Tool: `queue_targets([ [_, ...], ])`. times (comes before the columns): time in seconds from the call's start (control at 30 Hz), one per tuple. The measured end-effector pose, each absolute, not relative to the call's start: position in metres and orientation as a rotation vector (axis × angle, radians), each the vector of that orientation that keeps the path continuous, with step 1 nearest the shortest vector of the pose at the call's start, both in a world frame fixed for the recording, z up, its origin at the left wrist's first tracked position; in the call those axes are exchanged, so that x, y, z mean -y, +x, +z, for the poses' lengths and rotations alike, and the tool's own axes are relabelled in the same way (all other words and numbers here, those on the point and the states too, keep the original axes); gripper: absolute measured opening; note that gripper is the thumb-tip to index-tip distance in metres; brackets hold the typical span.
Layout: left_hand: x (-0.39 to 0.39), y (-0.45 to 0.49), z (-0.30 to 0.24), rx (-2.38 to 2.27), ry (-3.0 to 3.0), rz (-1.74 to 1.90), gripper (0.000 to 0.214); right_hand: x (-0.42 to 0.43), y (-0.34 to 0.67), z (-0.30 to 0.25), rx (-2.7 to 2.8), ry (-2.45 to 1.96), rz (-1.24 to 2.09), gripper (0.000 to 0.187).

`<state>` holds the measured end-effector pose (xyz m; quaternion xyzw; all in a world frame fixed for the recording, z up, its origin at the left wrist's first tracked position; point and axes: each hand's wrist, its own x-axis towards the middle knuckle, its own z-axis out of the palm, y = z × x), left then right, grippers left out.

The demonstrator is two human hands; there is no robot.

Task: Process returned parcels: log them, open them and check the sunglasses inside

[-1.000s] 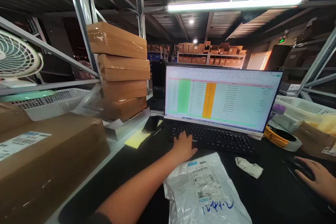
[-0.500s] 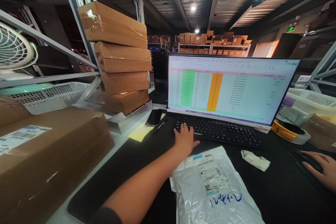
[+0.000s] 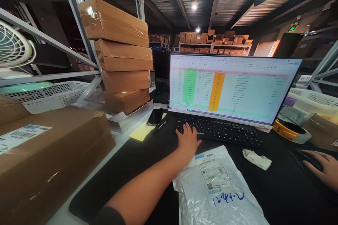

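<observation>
My left hand (image 3: 188, 141) lies with fingers spread on the left end of a black keyboard (image 3: 224, 132). At the right edge of the view, my right hand (image 3: 323, 168) is wrapped over a black computer mouse (image 3: 313, 161). Behind the keyboard stands a monitor (image 3: 248, 91) showing a spreadsheet with green and orange columns. Below my left wrist, a grey-white plastic mailing bag (image 3: 208, 204) lies flat, with a printed label (image 3: 215, 174) and blue handwriting. A crumpled white piece (image 3: 256, 159) rests between the bag and the mouse.
A large taped carton (image 3: 66, 154) fills the left side, and a stack of brown boxes (image 3: 118, 54) rises behind it. A phone (image 3: 155, 116), a pen (image 3: 162, 124) and yellow paper (image 3: 139, 133) lie left of the keyboard. Tape rolls (image 3: 289, 132) sit at the right.
My left hand has shifted very slightly to the right over the keyboard. My right hand stays on the mouse, and the bag lies nearly as before.
</observation>
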<state>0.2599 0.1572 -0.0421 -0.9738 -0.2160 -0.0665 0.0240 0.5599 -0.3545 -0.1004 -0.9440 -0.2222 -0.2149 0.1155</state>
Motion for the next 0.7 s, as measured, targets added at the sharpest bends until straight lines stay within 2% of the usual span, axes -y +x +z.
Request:
queue_targets([
  [0.23,-0.164,0.258,-0.042,0.656,-3.049,-0.281,0.077,0.354,0.557,-0.099,0.663,-2.795,-0.635,0.059],
  [0.5,-0.165,0.26,-0.049,0.884,-3.133,-0.46,0.101,0.35,0.546,-0.096,0.656,-2.827,-0.608,0.058],
  [0.57,-0.165,0.258,-0.049,0.879,-3.161,-0.506,0.096,0.347,0.543,-0.094,0.637,-2.831,-0.608,0.058],
  [0.7,-0.164,0.255,-0.045,0.769,-3.205,-0.532,0.062,0.339,0.535,-0.088,0.592,-2.835,-0.59,0.058],
])
